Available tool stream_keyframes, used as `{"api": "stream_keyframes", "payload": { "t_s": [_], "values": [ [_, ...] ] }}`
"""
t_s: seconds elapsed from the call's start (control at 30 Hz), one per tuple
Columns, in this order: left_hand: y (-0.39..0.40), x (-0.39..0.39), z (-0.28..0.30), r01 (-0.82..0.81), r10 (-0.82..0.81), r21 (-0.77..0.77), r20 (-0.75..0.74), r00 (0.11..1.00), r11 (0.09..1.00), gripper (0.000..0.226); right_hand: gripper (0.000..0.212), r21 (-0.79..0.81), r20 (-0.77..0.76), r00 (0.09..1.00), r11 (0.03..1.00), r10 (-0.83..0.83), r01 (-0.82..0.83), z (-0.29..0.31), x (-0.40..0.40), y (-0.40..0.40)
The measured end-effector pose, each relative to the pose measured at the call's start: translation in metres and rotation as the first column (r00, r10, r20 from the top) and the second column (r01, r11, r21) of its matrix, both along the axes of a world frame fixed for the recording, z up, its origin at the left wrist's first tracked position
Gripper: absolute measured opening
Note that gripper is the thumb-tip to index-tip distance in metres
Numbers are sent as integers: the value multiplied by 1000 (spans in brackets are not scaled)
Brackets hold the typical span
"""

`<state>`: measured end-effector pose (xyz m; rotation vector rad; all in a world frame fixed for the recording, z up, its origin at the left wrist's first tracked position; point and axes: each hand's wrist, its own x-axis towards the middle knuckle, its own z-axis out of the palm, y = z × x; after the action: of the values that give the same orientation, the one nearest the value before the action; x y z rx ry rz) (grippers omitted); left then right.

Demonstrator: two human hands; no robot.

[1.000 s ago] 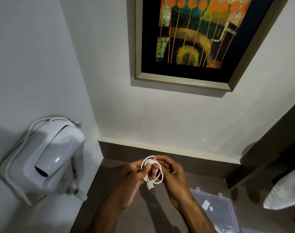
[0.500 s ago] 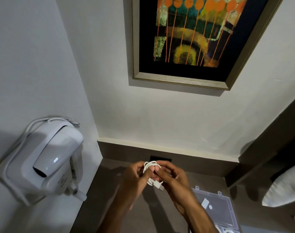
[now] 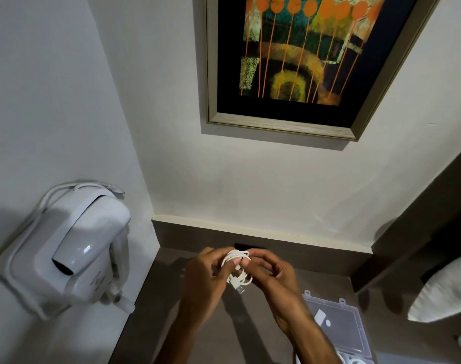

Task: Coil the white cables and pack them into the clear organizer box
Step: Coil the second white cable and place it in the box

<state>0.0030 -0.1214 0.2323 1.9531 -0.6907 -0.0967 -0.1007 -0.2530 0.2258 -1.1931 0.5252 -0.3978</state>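
A small coil of white cable [image 3: 237, 266] is held between both hands above the brown counter [image 3: 155, 311]. My left hand [image 3: 205, 279] pinches its left side and my right hand [image 3: 271, 274] grips its right side. A USB plug sticks out below the coil. The clear organizer box [image 3: 339, 327] lies open at the lower right, partly hidden behind my right forearm. More white cable [image 3: 352, 360] shows at its bottom edge.
A white wall-mounted hair dryer [image 3: 74, 248] sticks out on the left wall. A framed painting [image 3: 303, 61] hangs on the back wall. A white pillow [image 3: 444, 292] lies at the right edge beside a dark wooden panel [image 3: 421, 219].
The loose loop has been wound into a tighter bundle. The plug end that hung down is now tucked close under the coil. The hands stayed in about the same place.
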Motion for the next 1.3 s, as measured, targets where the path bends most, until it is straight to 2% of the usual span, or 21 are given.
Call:
{"api": "stream_keyframes", "payload": {
  "t_s": [0.13, 0.37, 0.43, 0.53, 0.6, 0.67, 0.77, 0.83, 0.9, 1.0, 1.1, 1.2, 1.3],
  "values": [
    [2, -2, -1, 70, -75, 39, 128, 989, 997, 28, 22, -1, -34, 999, 1000, 29, -29, -1, -2, 2],
    [1, 3, -10, 151, -154, 37, 94, 984, 988, 24, 35, 166, -24, 999, 985, 39, -34, -8, -5, 0],
    [-1, 6, -17, 139, -140, 15, 26, 990, 990, 23, 37, 171, -49, 998, 985, 46, -37, -10, -6, 0],
    [-4, 8, -26, 130, -134, -33, -202, 970, 991, 18, 29, 175, -99, 993, 984, 59, -41, -15, -7, 2],
    [-7, 5, -32, 138, -148, -54, -248, 957, 989, 14, 23, 186, -135, 989, 982, 54, -28, -19, -9, 0],
    [-10, 3, -37, 156, -162, -46, -224, 961, 987, 10, 24, 145, -162, 986, 989, 41, -18, -20, -14, -2],
    [-18, -4, -40, 217, -215, -6, -185, 959, 976, 12, 41, 28, -191, 982, 1000, 5, 0, -20, -26, -4],
    [-23, -10, -41, 271, -263, 24, -173, 949, 962, 18, 33, -77, -243, 969, 997, -36, 17, -24, -34, -5],
    [-31, -15, -42, 348, -332, 30, -229, 915, 937, 17, 21, -185, -283, 952, 981, -116, 65, -31, -46, -8],
    [-40, -14, -43, 491, -457, -34, -427, 781, 871, 18, 15, -171, -284, 944, 978, -166, 120, -38, -69, -13],
    [-47, -15, -48, 587, -550, -186, -642, 534, 788, 24, 17, -80, -302, 941, 988, -151, 133, -45, -100, -15],
    [-57, -27, -62, 632, -544, -250, -774, 324, 733, 28, 20, -53, -349, 922, 986, -166, 158, -56, -129, -11],
    [-70, -50, -86, 656, -517, -331, -850, 106, 679, 39, 26, -14, -382, 890, 964, -250, 264, -68, -157, -10]
  ]
}}
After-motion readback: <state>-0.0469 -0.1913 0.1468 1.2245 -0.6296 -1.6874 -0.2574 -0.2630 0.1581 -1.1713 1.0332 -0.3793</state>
